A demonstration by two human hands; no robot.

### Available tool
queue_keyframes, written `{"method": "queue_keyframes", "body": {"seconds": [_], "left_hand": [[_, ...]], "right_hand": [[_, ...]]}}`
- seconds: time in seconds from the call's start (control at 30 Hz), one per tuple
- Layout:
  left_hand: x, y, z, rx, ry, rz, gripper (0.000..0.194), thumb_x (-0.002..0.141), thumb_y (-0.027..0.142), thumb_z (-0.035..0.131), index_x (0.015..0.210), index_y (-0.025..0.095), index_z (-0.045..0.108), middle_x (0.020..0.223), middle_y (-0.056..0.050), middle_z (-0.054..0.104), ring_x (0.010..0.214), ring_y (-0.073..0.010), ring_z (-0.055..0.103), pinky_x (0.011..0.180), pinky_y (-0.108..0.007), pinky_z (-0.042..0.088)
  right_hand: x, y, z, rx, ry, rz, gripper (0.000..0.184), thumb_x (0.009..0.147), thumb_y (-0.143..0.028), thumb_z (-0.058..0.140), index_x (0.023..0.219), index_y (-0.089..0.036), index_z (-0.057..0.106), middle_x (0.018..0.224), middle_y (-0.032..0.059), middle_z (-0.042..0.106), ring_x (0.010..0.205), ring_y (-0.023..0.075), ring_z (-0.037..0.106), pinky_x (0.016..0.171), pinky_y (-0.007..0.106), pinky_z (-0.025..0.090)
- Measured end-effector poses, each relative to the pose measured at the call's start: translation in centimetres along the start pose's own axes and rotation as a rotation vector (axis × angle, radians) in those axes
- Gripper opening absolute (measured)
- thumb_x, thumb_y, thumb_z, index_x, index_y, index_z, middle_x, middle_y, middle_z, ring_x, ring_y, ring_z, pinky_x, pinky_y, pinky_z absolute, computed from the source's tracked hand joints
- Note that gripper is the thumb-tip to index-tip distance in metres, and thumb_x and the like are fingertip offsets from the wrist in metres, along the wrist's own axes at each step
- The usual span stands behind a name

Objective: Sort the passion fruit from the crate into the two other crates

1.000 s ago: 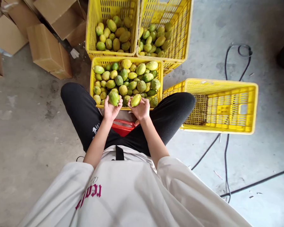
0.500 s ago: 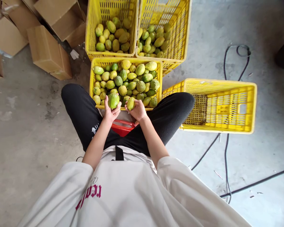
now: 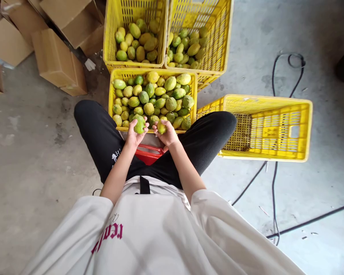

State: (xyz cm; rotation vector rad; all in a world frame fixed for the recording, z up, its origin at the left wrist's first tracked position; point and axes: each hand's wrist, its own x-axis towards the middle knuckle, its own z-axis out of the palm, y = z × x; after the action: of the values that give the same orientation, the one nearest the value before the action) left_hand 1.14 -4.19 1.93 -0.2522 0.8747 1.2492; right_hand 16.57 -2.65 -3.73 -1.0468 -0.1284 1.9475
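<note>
My left hand (image 3: 135,133) is closed around a large green lemon (image 3: 139,124), thumb on its left side and fingertips on its right. In my right hand (image 3: 169,134) sits a smaller yellow-green lemon (image 3: 161,126), with the fingers curled round it. Both hands are held side by side, a short gap between them, over the near edge of a yellow crate (image 3: 110,97). That crate is filled with several green and yellow lemons (image 3: 143,97), some rough-skinned. My fingers hide part of the crate's near rim.
Two taller yellow crates (image 3: 106,42) with lemons in the bottom stand behind. To the right another yellow crate (image 3: 308,130) lies tilted, its slotted inside showing. Cardboard boxes (image 3: 55,57) are piled at the left. A black cable (image 3: 274,191) runs across the floor; something red (image 3: 149,154) shows between my legs.
Each lemon has been turned in the fingers and now shows a different side. My hands have shifted very slightly to the right; both still hold the same fruit.
</note>
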Motion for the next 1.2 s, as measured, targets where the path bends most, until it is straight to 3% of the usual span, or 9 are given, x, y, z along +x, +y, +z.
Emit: {"method": "queue_keyframes", "body": {"seconds": [0.17,0.37,0.47,0.53,0.63,0.77,0.83,0.93,1.2], "left_hand": [[0.0,0.6,0.2,0.047,0.021,-0.008,0.027,0.109,0.036,0.052,0.088,0.021,0.058,0.078,-0.002,0.066,0.045,-0.0053,0.047,0.034,-0.012,0.028],[0.6,0.4,-0.1,0.177,0.078,-0.050,0.048,0.106,0.057,0.059,0.076,0.020,0.056,0.065,0.000,0.063,0.033,-0.0011,0.026,0.031,-0.014,0.016],[1.0,0.3,-0.1,0.199,0.104,-0.056,0.057,0.108,0.065,0.050,0.074,0.020,0.058,0.057,0.001,0.056,0.032,-0.0026,0.025,0.031,-0.016,0.014],[1.2,0.2,-0.2,0.212,0.123,-0.034,0.059,0.111,0.063,0.040,0.076,0.020,0.062,0.055,0.000,0.054,0.032,-0.0047,0.031,0.031,-0.016,0.016],[1.3,0.0,-0.3,0.204,0.100,-0.037,0.057,0.112,0.057,0.035,0.086,0.018,0.069,0.058,-0.002,0.060,0.044,-0.0117,0.056,0.039,-0.017,0.040],[1.2,-0.3,-0.6,0.090,0.027,-0.101,0.044,0.110,0.048,0.042,0.105,0.017,0.072,0.081,-0.008,0.074,0.077,-0.0233,0.078,0.066,-0.032,0.064],[1.1,-0.3,-0.7,0.040,0.006,-0.084,0.038,0.110,0.045,0.046,0.110,0.017,0.072,0.093,-0.011,0.077,0.090,-0.0260,0.080,0.072,-0.035,0.066],[0.8,-0.3,-0.5,0.026,-0.006,-0.060,0.032,0.111,0.044,0.053,0.111,0.017,0.071,0.104,-0.011,0.076,0.096,-0.0247,0.080,0.073,-0.030,0.063],[0.2,0.4,0.1,0.004,-0.009,-0.049,0.039,0.113,0.049,0.050,0.093,0.019,0.065,0.085,-0.005,0.068,0.058,-0.0099,0.060,0.044,-0.015,0.043]], "right_hand": [[-0.4,-0.5,0.1,-0.022,-0.075,0.020,0.026,0.081,-0.020,0.080,0.092,-0.024,0.057,0.075,-0.0047,0.063,0.057,0.0093,0.053,0.043,0.015,0.039],[-0.3,-0.2,0.4,-0.039,-0.040,0.057,0.024,0.086,-0.018,0.076,0.092,-0.025,0.054,0.070,-0.0059,0.060,0.053,0.0088,0.052,0.043,0.014,0.038],[-0.3,-0.3,0.3,-0.018,-0.033,0.063,0.023,0.089,-0.022,0.077,0.092,-0.025,0.054,0.070,-0.0057,0.061,0.053,0.0090,0.054,0.044,0.015,0.039],[-0.2,-0.5,0.2,0.006,-0.034,0.061,0.022,0.091,-0.030,0.077,0.092,-0.025,0.056,0.072,-0.0039,0.063,0.056,0.0110,0.057,0.045,0.017,0.044],[-0.1,-0.5,0.1,0.062,-0.021,0.044,0.022,0.096,-0.044,0.070,0.093,-0.025,0.060,0.078,0.0008,0.069,0.069,0.0185,0.068,0.057,0.028,0.059],[0.2,-0.2,0.2,0.084,0.003,-0.045,0.015,0.094,-0.039,0.069,0.095,-0.025,0.063,0.088,0.0024,0.075,0.091,0.0246,0.077,0.077,0.038,0.067],[0.3,-0.1,0.4,0.048,0.013,-0.091,0.014,0.093,-0.034,0.073,0.095,-0.025,0.063,0.090,0.0016,0.075,0.092,0.0225,0.076,0.080,0.035,0.067],[0.1,0.0,0.6,0.018,0.035,-0.097,0.015,0.094,-0.031,0.074,0.092,-0.025,0.060,0.085,-0.0010,0.071,0.077,0.0161,0.070,0.068,0.026,0.062],[-0.3,-0.7,0.4,0.011,-0.077,0.008,0.018,0.093,-0.035,0.074,0.097,-0.025,0.060,0.077,-0.0038,0.062,0.053,0.0092,0.050,0.038,0.014,0.035]]}}
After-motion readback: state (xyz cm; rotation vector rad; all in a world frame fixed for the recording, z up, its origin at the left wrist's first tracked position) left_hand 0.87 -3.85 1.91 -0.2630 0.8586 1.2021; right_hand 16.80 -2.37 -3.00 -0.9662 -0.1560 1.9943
